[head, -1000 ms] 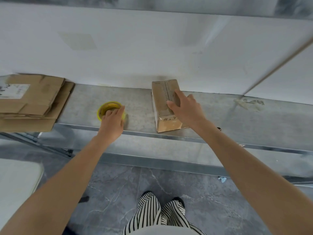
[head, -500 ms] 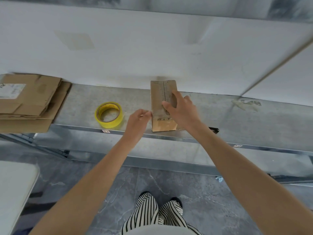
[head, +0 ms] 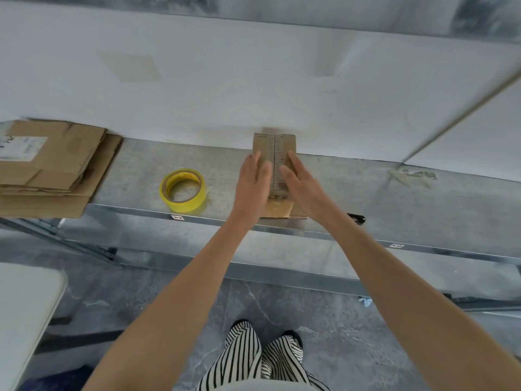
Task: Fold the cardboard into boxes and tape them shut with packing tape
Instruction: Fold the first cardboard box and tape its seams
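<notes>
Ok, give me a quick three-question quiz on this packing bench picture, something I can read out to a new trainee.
1. True or false: the left hand holds the yellow tape roll.
2. Where does the stack of flat cardboard lie? A) at the left end of the bench; B) on the floor; C) on top of the small box.
3. In a few words: what is the right hand touching?

Key
1. False: the roll lies alone on the bench, left of the box.
2. A.
3. The small box; both hands rest flat-fingered on its top, one on each side of the centre seam.
</notes>
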Available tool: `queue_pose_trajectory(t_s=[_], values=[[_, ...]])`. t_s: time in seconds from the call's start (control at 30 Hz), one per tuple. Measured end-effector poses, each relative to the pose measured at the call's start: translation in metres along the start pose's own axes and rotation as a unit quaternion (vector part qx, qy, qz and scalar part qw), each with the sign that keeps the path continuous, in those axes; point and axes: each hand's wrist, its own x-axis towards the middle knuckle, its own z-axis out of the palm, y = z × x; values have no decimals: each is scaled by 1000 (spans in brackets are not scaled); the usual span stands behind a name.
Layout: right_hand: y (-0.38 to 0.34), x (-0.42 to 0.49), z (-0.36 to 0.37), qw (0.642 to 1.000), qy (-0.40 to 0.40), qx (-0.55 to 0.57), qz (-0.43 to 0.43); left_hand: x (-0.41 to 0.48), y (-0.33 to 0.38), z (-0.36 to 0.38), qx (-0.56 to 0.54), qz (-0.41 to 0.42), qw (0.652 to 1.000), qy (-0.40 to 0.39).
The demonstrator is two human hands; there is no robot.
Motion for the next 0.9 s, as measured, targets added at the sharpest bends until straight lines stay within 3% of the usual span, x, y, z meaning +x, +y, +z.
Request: queue_pose_trajectory(t_s=[0.07, 0.13, 0.27, 0.37, 0.47, 0.63, 0.77, 0.9], values=[[0, -2, 10, 1000, 10, 6, -2, -4, -1, 6, 61, 7, 998, -2], [2, -2, 12, 1000, 15, 6, -14, -5, -8, 3, 52, 8, 999, -1], [7, -1, -8, 1000, -4, -14, -12, 3, -15, -13, 19, -6, 998, -54], [7, -1, -24, 997, -39, -60, -7, 9, -17, -31, 87, 15, 990, -113], [5, -4, -30, 981, -87, -175, -19, 9, -14, -45, 238, 74, 957, -150], [5, -3, -32, 949, -83, -299, -65, 13, -9, -51, 407, 128, 891, -159], [0, -4, -38, 934, -83, -339, -79, 20, -4, -53, 479, 143, 848, -177], [1, -5, -38, 938, -92, -324, -83, 21, -1, -53, 486, 139, 842, -188]])
